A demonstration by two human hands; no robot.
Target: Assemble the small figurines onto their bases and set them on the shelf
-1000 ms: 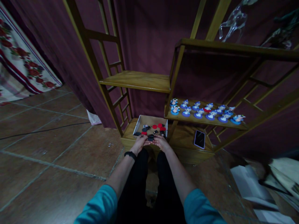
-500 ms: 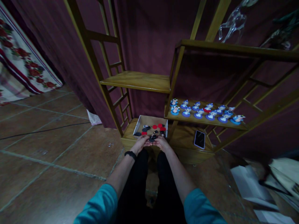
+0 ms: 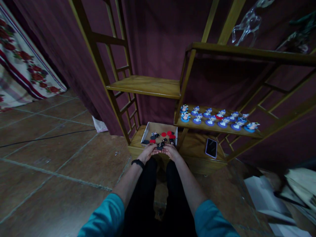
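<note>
Between my two hands is a small dark figurine (image 3: 161, 145) on a black round base, held just over the front edge of an open cardboard box. My left hand (image 3: 150, 151) grips it from the left, fingers closed at the base. From the other side my right hand (image 3: 170, 150) closes on the same figurine. Inside the box (image 3: 160, 126) lie red discs (image 3: 164, 134), black discs (image 3: 153, 137) and several small dark figurine pieces (image 3: 171, 141). Fine detail of the held figurine is too small to make out.
The box stands on the low level of a wooden shelf unit (image 3: 145, 85). Several small figurines (image 3: 210, 120) on round bases stand in two rows on the shelf to the right. Below them lies a phone (image 3: 211, 147). A clear glass horse (image 3: 248, 24) stands higher up.
The figurine in my hands is turned or tilted slightly, and my fingers have shifted a little around its base. Everything else stays in place.
</note>
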